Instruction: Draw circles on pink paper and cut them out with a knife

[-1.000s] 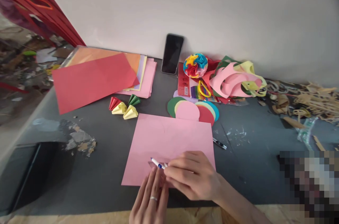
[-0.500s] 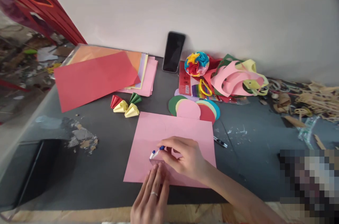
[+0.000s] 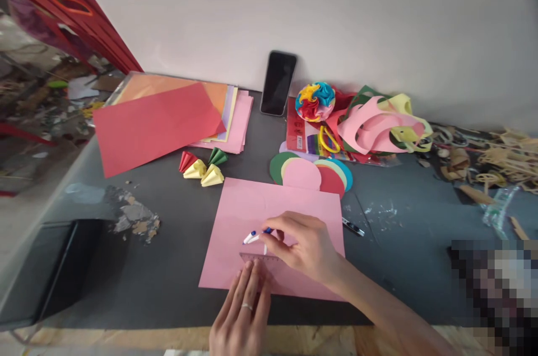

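Note:
A pink sheet of paper (image 3: 241,204) lies on the dark table in front of me. My left hand (image 3: 244,305) rests at its near edge, fingers stretched flat on a clear ruler (image 3: 271,258). My right hand (image 3: 309,244), closed in a pinch, holds a white and blue drawing compass (image 3: 252,237) by its top. One compass leg points left above the ruler; the other comes down near the ruler's upper edge. Whether either tip touches the paper is hard to tell. Fingers partly hide the compass top.
Paper circles (image 3: 300,174) overlap the sheet's far edge. A utility knife (image 3: 353,227) lies to its right, folded paper cones (image 3: 204,168) to its upper left. Behind are a phone (image 3: 278,84), a paper ball (image 3: 315,102), pink cut scraps (image 3: 374,126) and red paper (image 3: 155,129).
The compass has tilted: its left leg has swung away from the ruler's left end, and the other leg now shows by the ruler. My left hand stays on the ruler. The view shifted slightly.

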`<state>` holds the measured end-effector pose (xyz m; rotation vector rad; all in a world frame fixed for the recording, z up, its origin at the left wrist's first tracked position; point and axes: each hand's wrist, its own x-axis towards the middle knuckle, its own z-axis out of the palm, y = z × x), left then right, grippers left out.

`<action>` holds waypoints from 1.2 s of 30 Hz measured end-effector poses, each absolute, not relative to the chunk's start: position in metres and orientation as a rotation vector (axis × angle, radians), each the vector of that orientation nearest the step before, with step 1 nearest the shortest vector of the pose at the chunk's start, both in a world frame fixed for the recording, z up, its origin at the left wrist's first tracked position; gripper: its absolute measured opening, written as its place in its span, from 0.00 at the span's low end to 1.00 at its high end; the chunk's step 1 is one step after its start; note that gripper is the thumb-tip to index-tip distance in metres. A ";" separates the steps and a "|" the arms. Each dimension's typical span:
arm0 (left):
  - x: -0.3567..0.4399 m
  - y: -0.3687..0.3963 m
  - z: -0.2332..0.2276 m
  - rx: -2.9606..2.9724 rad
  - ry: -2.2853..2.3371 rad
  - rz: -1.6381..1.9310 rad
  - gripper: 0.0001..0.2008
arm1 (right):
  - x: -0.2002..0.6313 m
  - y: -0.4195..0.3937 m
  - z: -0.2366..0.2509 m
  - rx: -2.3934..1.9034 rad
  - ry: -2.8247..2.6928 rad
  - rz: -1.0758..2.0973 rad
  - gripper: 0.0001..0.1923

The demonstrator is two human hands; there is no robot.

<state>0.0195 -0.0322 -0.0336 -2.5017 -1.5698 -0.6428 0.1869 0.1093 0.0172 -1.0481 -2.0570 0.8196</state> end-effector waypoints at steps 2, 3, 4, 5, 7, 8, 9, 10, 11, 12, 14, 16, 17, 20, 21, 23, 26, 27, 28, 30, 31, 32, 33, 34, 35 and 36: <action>0.018 -0.033 -0.035 -2.523 -1.559 -0.628 0.26 | 0.196 0.109 0.019 -1.076 -2.067 0.741 0.01; 0.017 -0.034 -0.036 -2.528 -1.561 -0.618 0.27 | 0.202 0.108 0.020 -1.090 -2.080 0.684 0.01; 0.016 -0.035 -0.037 -2.535 -1.556 -0.612 0.28 | 0.208 0.107 0.020 -1.093 -2.100 0.623 0.02; 0.016 -0.036 -0.038 -2.545 -1.551 -0.613 0.28 | 0.215 0.105 0.020 -1.087 -2.128 0.562 0.02; 0.016 -0.038 -0.039 -2.555 -1.570 -0.648 0.28 | 0.229 0.100 0.019 -1.049 -2.202 0.440 0.04; 0.017 -0.039 -0.039 -2.556 -1.588 -0.677 0.27 | 0.234 0.096 0.019 -1.025 -2.245 0.382 0.04; 0.018 -0.040 -0.041 -2.555 -1.610 -0.707 0.26 | 0.240 0.092 0.019 -0.996 -2.294 0.324 0.04; 0.020 -0.041 -0.042 -2.545 -1.635 -0.743 0.25 | 0.244 0.089 0.019 -0.967 -2.340 0.264 0.02; 0.022 -0.042 -0.045 -2.521 -1.656 -0.784 0.25 | 0.247 0.085 0.020 -0.938 -2.383 0.198 0.01; 0.024 -0.043 -0.047 -2.490 -1.664 -0.831 0.25 | 0.248 0.081 0.022 -0.907 -2.416 0.129 0.03; 0.028 -0.044 -0.052 -2.435 -1.663 -0.906 0.25 | 0.249 0.075 0.026 -0.848 -2.461 -0.007 0.08; 0.028 -0.042 -0.054 -2.435 -1.656 -0.924 0.24 | 0.245 0.069 0.033 -0.802 -2.486 -0.116 0.11; 0.026 -0.041 -0.053 -2.458 -1.651 -0.916 0.23 | 0.242 0.067 0.036 -0.785 -2.498 -0.148 0.11; 0.007 -0.037 -0.043 -2.552 -1.576 -0.843 0.23 | 0.230 0.060 0.047 -0.801 -2.514 -0.156 0.16; -0.003 -0.037 -0.039 -2.601 -1.506 -0.762 0.23 | 0.225 0.057 0.049 -0.815 -2.515 -0.153 0.17; -0.024 -0.039 -0.032 -2.684 -1.377 -0.576 0.24 | 0.215 0.050 0.051 -0.841 -2.498 -0.168 0.18; -0.050 -0.046 -0.028 -2.601 -1.549 -0.463 0.25 | 0.197 0.037 0.045 -0.867 -2.459 -0.243 0.19; -0.054 -0.048 -0.028 -2.534 -1.655 -0.477 0.26 | 0.189 0.033 0.042 -0.874 -2.449 -0.277 0.20; -0.057 -0.049 -0.027 -2.473 -1.744 -0.496 0.26 | 0.181 0.029 0.039 -0.881 -2.443 -0.311 0.21; -0.058 -0.049 -0.027 -2.362 -1.872 -0.551 0.28 | 0.162 0.023 0.034 -0.898 -2.428 -0.362 0.22; -0.058 -0.048 -0.027 -2.331 -1.899 -0.566 0.29 | 0.153 0.022 0.033 -0.919 -2.415 -0.365 0.21; -0.057 -0.048 -0.026 -2.311 -1.910 -0.576 0.29 | 0.144 0.022 0.034 -0.954 -2.394 -0.355 0.21; -0.056 -0.048 -0.026 -2.309 -1.906 -0.576 0.29 | 0.135 0.024 0.035 -1.005 -2.374 -0.325 0.20; -0.055 -0.048 -0.027 -2.318 -1.903 -0.566 0.30 | 0.128 0.027 0.037 -1.065 -2.362 -0.279 0.20; -0.055 -0.048 -0.027 -2.333 -1.903 -0.553 0.30 | 0.122 0.031 0.040 -1.120 -2.350 -0.234 0.20; -0.055 -0.049 -0.028 -2.348 -1.904 -0.555 0.30 | 0.119 0.036 0.042 -1.166 -2.342 -0.191 0.21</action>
